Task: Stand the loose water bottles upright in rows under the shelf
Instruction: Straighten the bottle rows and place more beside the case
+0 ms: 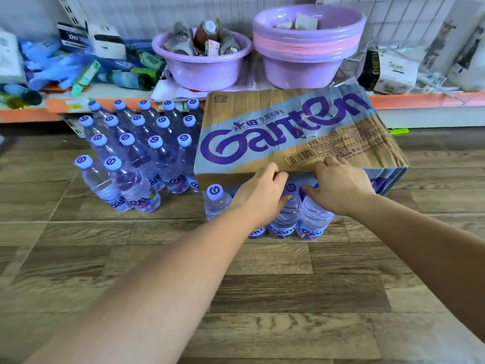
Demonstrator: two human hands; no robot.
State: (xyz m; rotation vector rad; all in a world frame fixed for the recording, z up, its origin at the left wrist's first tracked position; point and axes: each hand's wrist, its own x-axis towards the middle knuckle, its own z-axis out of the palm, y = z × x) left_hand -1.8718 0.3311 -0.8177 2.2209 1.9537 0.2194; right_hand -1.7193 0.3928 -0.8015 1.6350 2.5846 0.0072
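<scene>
1. Water bottles: one block point(139, 143) stands upright on the wood-pattern floor point(262, 298) at left, in rows running back under the orange-edged shelf point(420, 101). All have lilac caps with a swirl logo. The two nearest bottles of the block sit in front of the rest.
2. A second, smaller group stands upright at the near edge of the carton: a lone bottle point(215, 202) at left, a middle bottle point(286, 214) between the two hands, and another point(313, 219) just right of it. A fourth label shows under the left wrist; its bottle is mostly hidden.
3. Left hand point(262, 195): fingers curled around the neck and shoulder of the middle bottle, knuckles just under the carton's front lip. Closed on it, as far as can be seen.
4. Right hand point(338, 185): fingers spread and bent, tips at the carton's near edge by the barcode, thumb pointing left toward the bottle caps. Whether it grips a bottle or only rests there, cannot tell.
5. Carton point(296, 132): brown cardboard with purple lettering on a grey-blue band, top face creased, lying beside the bottle block.
6. Shelf above holds a lilac basin point(202, 72) with small items inside, a stack of lilac and pink basins point(307, 46), and assorted packaged goods on either side.
</scene>
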